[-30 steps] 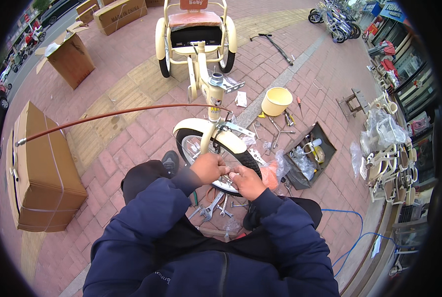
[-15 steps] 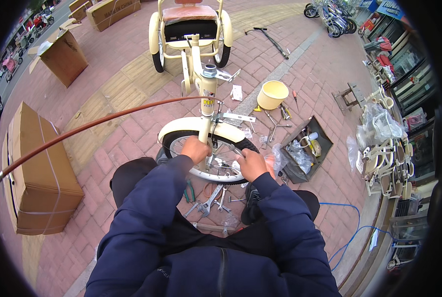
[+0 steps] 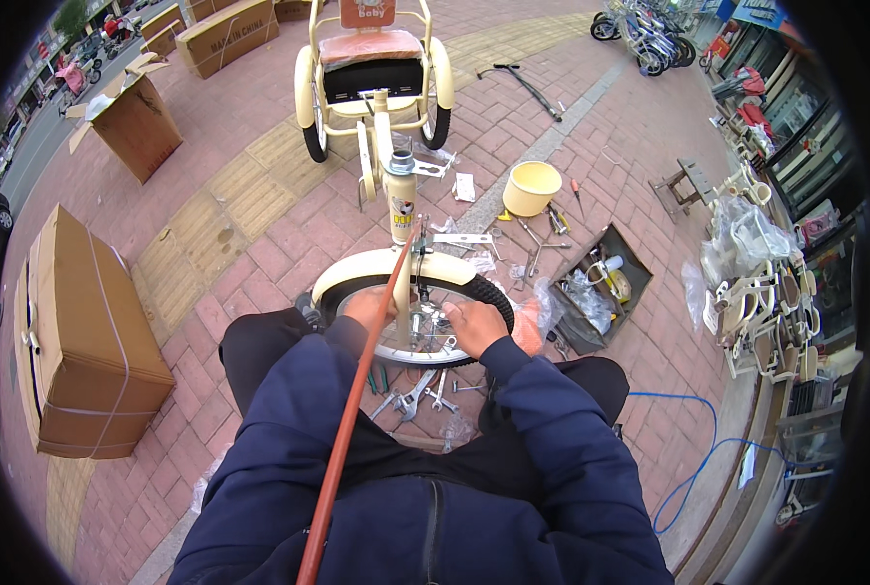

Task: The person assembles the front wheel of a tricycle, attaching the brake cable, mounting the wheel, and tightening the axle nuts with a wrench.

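Observation:
A cream tricycle (image 3: 402, 205) stands in front of me, its front wheel (image 3: 498, 312) and cream mudguard (image 3: 357, 265) between my hands. My left hand (image 3: 365, 309) is closed at the left side of the fork leg (image 3: 403, 307), partly behind a brown brake cable (image 3: 357, 390); what its fingers grip is hidden. My right hand (image 3: 479, 328) is closed over the right part of the wheel, thumb toward the hub; I cannot make out what it holds. The cable runs from the brake at the fork down across my lap.
Wrenches (image 3: 412, 395) and green-handled pliers (image 3: 378, 378) lie below the wheel. At right are a yellow bucket (image 3: 532, 188), a dark toolbox (image 3: 639, 268), a small stool (image 3: 681, 185) and a blue hose (image 3: 715, 419). A large carton (image 3: 94, 341) stands left; a pump (image 3: 530, 86) lies farther off.
The brown cable has swung from the left side to hang down over my lap. My left hand has shifted slightly left and down, and my right hand slightly left.

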Motion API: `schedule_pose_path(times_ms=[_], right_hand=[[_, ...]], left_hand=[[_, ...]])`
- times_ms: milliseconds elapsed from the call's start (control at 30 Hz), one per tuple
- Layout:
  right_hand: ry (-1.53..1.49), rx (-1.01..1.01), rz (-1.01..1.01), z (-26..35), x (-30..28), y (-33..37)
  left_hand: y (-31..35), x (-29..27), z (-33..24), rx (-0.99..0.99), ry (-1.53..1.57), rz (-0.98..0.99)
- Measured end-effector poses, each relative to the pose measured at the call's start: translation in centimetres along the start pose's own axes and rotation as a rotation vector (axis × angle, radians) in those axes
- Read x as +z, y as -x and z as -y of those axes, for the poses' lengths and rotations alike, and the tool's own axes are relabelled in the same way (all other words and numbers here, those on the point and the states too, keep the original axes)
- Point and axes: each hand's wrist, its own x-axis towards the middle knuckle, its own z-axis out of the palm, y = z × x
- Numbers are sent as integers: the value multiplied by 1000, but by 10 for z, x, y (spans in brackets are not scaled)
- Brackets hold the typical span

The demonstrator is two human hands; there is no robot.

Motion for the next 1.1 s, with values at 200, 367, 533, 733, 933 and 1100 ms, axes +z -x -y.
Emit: schedule_pose_path(times_ms=[200, 367, 533, 733, 933, 1100], right_hand=[[-38, -53, -144, -7, 9, -1], [-67, -102, -126, -12, 31, -5], [-189, -117, -194, -9, 49, -8], [-282, -3, -185, 3, 76, -9], [-303, -18, -224, 2, 90, -9], [-5, -140, -236, 4, 51, -10]], left_hand=[[-1, 18, -33, -410, 993, -180], [-16, 22, -32, -440, 889, -142], [-35, 6, 44, -252, 503, 168], [-51, 4, 100, -126, 401, 192], [-47, 2, 105, -88, 123, 74], [-40, 5, 84, -243, 542, 56]])
